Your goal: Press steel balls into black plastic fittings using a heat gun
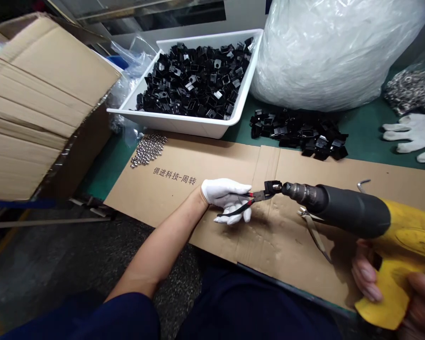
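Note:
My left hand [228, 198], in a white glove, is closed round the handles of a pair of pliers [248, 202] with black and red grips. Between the plier jaws sits a small black plastic part [271, 187] with a shiny metal piece in it. Bare and ungloved, my right hand [368, 271] wraps round the handle of a yellow heat gun [403, 226]. The gun's stepped metal nozzle [302, 193] points left, its tip just beside the black part. Whether nozzle and part touch, I cannot tell.
Cardboard [177, 160] covers the green bench, with metal pieces [148, 148], a second hand tool [315, 233] and a hex key [363, 184] on it. Behind are a white bin [184, 123] of black parts, a loose pile [301, 132], a plastic bag [326, 56] and a glove [416, 134]. A carton [38, 104] stands left.

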`<state>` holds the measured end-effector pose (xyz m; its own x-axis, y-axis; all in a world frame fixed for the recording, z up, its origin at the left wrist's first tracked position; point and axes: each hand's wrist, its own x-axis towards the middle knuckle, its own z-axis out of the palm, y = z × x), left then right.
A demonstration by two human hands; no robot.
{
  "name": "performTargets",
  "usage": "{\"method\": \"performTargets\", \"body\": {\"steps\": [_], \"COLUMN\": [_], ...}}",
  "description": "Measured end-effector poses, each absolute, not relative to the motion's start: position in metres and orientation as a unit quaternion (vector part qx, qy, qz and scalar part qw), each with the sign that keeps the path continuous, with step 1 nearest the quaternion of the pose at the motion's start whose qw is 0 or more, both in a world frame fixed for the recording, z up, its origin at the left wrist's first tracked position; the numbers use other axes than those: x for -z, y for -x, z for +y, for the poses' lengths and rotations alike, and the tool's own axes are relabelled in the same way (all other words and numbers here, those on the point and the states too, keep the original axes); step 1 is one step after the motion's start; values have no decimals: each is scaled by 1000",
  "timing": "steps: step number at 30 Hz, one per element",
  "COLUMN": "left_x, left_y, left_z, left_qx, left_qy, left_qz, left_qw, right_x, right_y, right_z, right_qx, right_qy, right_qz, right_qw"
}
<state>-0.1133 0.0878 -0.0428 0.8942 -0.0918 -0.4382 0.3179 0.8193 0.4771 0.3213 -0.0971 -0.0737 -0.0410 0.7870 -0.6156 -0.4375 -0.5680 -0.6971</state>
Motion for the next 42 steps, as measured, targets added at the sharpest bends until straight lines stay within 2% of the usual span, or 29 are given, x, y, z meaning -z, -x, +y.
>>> {"method": "performTargets", "body": {"steps": [13, 30, 42], "left_x": [42, 47, 37], "left_y": [113, 115, 112], "left_z": [88, 89, 87], "left_qx": [99, 93, 107], "left_qy": [-283, -298, -293], "left_qz": [197, 161, 242], "left_qw": [934, 936, 919], "right_x": [41, 43, 45], "right_y": [-302, -305, -305], "right_z": [-81, -79, -81], "right_qx": [-709, -730, -744], "right_qy": [514, 458, 429], "right_qz": [-234, -284, -288], "right_qw": [423, 421, 425]}}
